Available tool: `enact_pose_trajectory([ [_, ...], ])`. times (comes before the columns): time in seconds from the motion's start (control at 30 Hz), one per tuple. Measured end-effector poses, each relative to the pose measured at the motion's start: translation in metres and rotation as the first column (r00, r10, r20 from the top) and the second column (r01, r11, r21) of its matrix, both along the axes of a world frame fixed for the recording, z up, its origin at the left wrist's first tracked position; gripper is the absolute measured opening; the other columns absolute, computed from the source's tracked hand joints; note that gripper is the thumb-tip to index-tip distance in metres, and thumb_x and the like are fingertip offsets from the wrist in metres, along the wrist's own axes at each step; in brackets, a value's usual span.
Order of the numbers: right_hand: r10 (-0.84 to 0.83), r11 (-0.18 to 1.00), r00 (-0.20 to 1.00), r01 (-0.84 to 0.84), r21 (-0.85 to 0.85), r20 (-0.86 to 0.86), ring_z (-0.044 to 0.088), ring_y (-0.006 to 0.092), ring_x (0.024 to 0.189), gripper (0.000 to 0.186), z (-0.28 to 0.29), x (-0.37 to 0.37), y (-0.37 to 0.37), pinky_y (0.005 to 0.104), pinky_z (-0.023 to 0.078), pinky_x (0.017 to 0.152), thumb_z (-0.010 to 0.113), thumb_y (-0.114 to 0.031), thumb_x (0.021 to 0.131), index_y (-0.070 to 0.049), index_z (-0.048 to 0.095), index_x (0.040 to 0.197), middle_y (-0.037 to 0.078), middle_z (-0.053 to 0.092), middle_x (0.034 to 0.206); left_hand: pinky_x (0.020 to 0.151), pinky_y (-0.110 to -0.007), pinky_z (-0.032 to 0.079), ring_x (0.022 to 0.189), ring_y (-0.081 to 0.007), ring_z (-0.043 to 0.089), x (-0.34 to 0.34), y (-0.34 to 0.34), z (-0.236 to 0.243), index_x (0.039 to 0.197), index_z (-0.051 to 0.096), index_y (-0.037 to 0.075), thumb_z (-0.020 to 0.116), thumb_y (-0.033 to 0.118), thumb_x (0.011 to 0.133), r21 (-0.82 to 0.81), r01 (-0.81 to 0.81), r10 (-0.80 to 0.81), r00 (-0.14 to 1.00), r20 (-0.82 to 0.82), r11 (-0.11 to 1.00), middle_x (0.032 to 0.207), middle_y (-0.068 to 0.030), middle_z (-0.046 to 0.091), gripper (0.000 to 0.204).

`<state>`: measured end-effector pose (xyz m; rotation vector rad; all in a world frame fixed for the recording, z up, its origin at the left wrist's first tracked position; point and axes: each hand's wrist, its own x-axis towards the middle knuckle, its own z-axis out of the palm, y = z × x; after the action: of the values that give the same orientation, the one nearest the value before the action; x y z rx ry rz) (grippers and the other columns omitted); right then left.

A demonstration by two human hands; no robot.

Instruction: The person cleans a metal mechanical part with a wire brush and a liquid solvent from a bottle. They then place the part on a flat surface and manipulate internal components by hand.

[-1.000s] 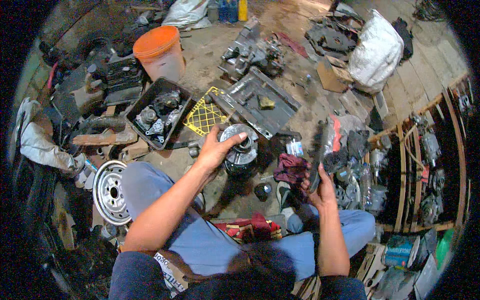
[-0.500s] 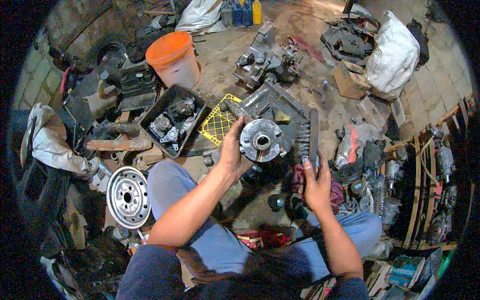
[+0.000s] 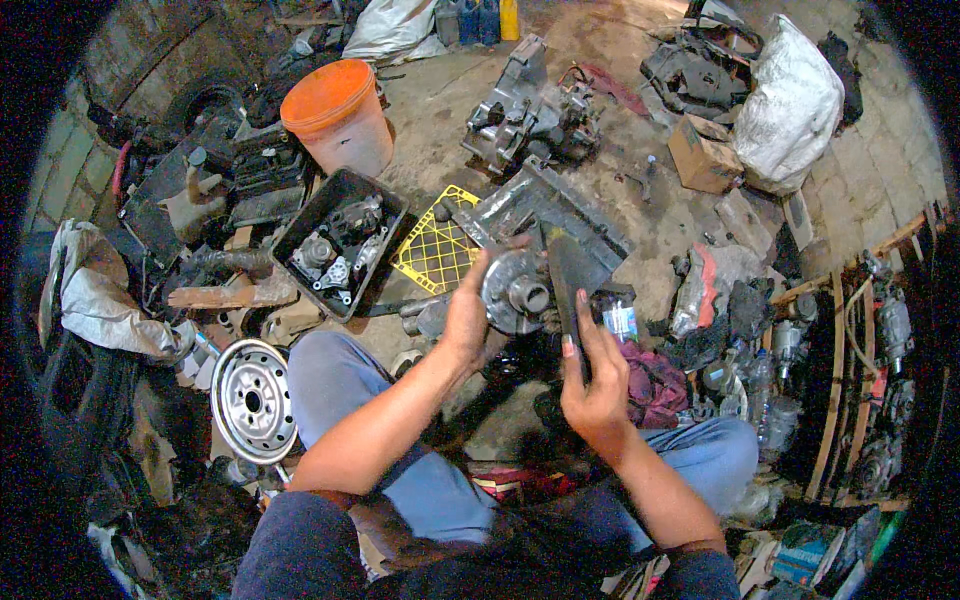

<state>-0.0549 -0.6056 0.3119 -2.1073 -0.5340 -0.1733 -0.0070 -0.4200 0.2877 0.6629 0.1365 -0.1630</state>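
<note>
My left hand [image 3: 463, 320] grips the rim of a round grey metal hub [image 3: 505, 290]. A short hollow collar stands out from the hub's middle and is tilted toward the right. In my right hand [image 3: 600, 390] is a dark long-backed brush [image 3: 570, 285], held upright with fingers closed along its lower end. The brush is right beside the hub's right side; its bristles are mostly hidden, so contact cannot be made out. Beyond both hands lies a grimy metal pan [image 3: 600, 225].
A black bin [image 3: 283, 250] of metal parts and a yellow plastic grid [image 3: 435, 245] lie ahead left, near an orange-lidded bucket [image 3: 345, 125]. A gearbox-like casting [image 3: 525, 110] sits farther off. Beside my left knee stands a steel wheel rim [image 3: 252, 400]. A maroon cloth [image 3: 655, 385] lies right.
My right hand has brought the brush left, up against the hub's side. My left hand has tilted the hub so its collar points more to the right.
</note>
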Motion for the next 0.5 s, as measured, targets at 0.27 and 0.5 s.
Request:
enact_pose_trajectory([
  [0.27, 0.050, 0.998, 0.995, -0.054, -0.041, -0.082, 0.058, 0.0446, 0.076, 0.057, -0.002, -0.002, 0.002, 0.0481, 0.052, 0.073, 0.057, -0.010, 0.098, -0.015, 0.043, 0.153, 0.026, 0.058, 0.090, 0.108, -0.042, 0.044, 0.121, -0.0272, 0.061, 0.004, 0.025, 0.015, 0.140, 0.054, 0.005, 0.029, 0.046, 0.108, 0.002, -0.014, 0.014, 0.998, -0.056, 1.000, 0.133, -0.0101, 0.064, 0.058],
  [0.5, 0.042, 0.998, 0.999, -0.040, -0.041, 0.028, 0.059, 0.0445, 0.075, 0.061, 0.008, 0.012, 0.009, 0.0489, 0.052, 0.071, 0.058, -0.009, 0.096, -0.020, 0.042, 0.154, 0.024, 0.056, 0.090, 0.102, -0.039, 0.048, 0.116, -0.0228, 0.063, -0.012, 0.023, -0.004, 0.132, 0.059, 0.003, 0.041, 0.043, 0.105, 0.088, -0.003, 0.015, 0.991, -0.131, 0.996, 0.126, -0.0113, 0.067, 0.052],
])
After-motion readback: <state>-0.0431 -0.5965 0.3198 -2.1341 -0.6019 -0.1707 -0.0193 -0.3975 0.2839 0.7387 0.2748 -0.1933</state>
